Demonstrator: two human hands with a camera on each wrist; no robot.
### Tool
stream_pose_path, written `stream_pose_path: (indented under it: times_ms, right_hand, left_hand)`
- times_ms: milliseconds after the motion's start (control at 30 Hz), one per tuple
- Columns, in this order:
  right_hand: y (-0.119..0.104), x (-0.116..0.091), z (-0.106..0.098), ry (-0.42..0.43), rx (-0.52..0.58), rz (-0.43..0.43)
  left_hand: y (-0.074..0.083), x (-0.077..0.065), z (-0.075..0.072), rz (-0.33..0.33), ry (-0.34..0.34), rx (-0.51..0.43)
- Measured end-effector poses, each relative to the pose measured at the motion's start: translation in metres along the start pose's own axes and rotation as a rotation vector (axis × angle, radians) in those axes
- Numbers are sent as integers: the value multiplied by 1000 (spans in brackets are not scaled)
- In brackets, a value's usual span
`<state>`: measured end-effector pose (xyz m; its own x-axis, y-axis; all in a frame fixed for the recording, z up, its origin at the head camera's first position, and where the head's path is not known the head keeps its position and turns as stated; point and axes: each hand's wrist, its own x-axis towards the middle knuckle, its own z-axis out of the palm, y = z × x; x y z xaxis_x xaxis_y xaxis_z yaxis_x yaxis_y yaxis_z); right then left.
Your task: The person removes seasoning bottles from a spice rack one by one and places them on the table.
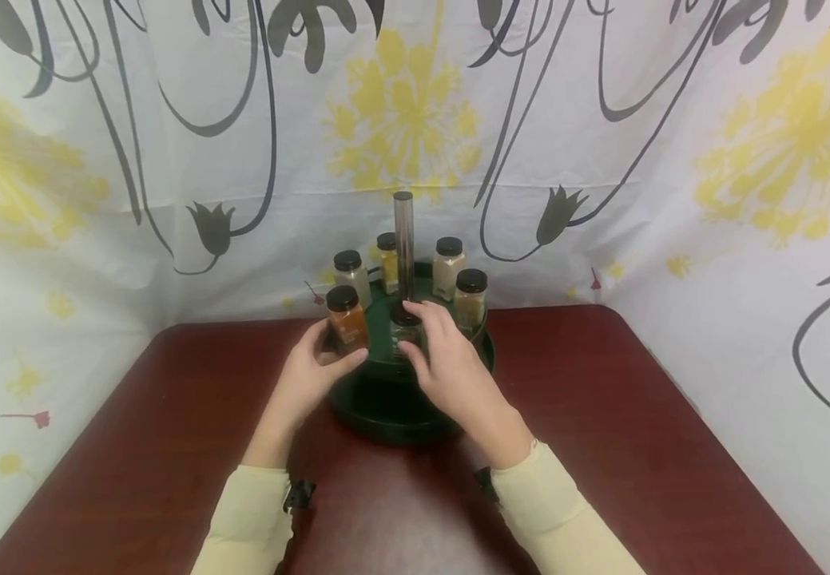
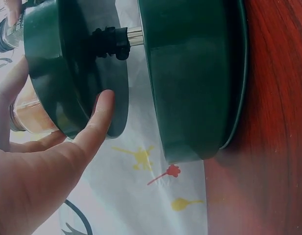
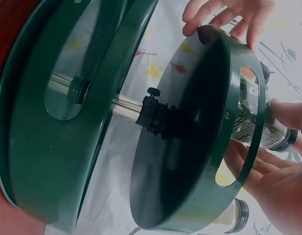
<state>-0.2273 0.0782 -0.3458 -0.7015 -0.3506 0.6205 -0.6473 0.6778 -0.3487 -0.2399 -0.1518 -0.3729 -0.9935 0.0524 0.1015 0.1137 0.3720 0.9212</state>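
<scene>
A green two-tier rotating rack [image 1: 393, 427] stands on the table, its upper tray [image 3: 224, 103] carrying several black-lidded spice jars. At that tray's left side, my left hand [image 1: 307, 371] grips the rim beside a jar of orange spice [image 1: 348, 326]. One finger reaches beneath the tray in the left wrist view, and the thumb lies at its outer wall. My right hand [image 1: 454, 371] holds a glass jar of dark contents [image 3: 259, 125] at the tray's front, thumb and fingers on opposite sides. Part of this jar is hidden by the slotted rim.
A metal post [image 1: 403, 247] rises through the rack's middle. Pale and yellow spice jars, such as the cream one [image 1: 448, 271], stand along the back of the tray. Behind the dark red table [image 1: 623, 415] hangs a patterned white curtain [image 1: 299, 160].
</scene>
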Motion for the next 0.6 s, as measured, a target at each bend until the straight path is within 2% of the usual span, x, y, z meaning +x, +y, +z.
stream_pose_path:
  times_ms: [167, 267, 400, 500, 600]
  right_hand:
    - [2, 0, -3, 1, 9, 24]
    - [3, 0, -5, -2, 28, 57]
    - [5, 1, -7, -5, 46, 80]
    - [6, 1, -10, 3, 52, 73]
    - [6, 2, -15, 22, 63, 72]
  left_hand:
    - [23, -13, -2, -13, -5, -7]
    - [22, -12, -2, -2, -5, 5]
    - [1, -2, 1, 16, 13, 3]
    - [-5, 1, 2, 16, 28, -9]
    - [-4, 1, 2, 24, 35, -21]
